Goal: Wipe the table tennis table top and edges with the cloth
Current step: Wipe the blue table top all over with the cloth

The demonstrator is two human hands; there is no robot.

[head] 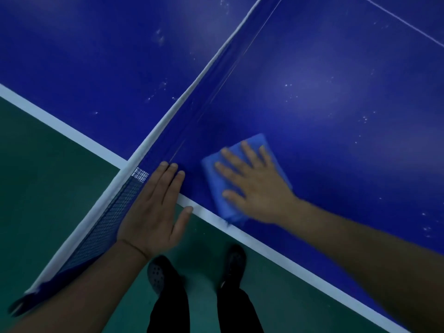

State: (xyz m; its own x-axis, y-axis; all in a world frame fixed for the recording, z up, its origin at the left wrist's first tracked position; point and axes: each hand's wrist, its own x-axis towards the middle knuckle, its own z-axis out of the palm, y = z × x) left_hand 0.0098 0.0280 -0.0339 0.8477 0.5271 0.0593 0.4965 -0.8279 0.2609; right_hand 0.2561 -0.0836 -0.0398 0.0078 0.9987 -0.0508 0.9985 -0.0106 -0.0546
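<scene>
Left hand (153, 207) rests flat by the net (168, 121); right hand (254, 186), at three o'clock, presses the cloth (242, 145) flat, unwiped table (336, 80) toward one o'clock.

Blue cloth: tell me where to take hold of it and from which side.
Pinch the blue cloth at its far corner, coming from above on the net side. That folded corner shows beyond the right hand pressing it flat; the near edge lies at the white line.
</scene>
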